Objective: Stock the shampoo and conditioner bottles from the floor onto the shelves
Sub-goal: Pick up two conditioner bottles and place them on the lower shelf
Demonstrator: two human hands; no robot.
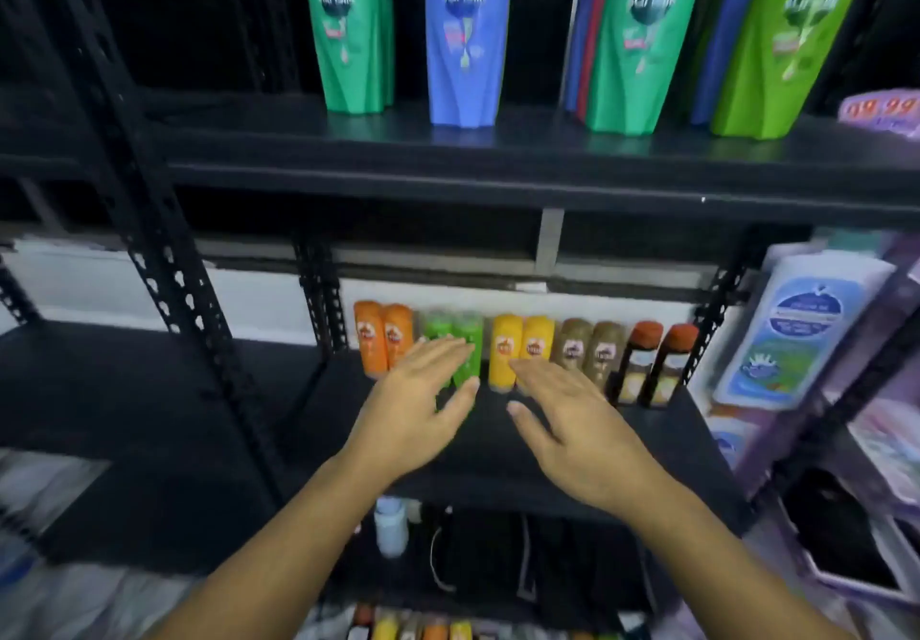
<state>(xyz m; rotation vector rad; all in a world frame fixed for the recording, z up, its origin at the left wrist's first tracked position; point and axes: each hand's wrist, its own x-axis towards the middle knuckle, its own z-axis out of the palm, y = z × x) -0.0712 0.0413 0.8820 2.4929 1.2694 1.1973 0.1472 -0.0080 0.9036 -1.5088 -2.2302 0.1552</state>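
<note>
Left hand (418, 400) and right hand (562, 415) spread flat, empty, before shelved green bottles (460, 340)

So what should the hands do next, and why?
Probably reach down for another bottle. The left hand and right hand are open and hold nothing by the shelf row, and more small bottles wait down below.

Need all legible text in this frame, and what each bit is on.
"sunsilk": on the green bottle, blue bottle, second green bottle and lime bottle on the upper shelf.
"99 99", roughly; blurred, first digits unsure: on the purple price tag.
Small bottles in the row below: labels too blurred to read.
White pack at right: print too blurred to read.
</note>
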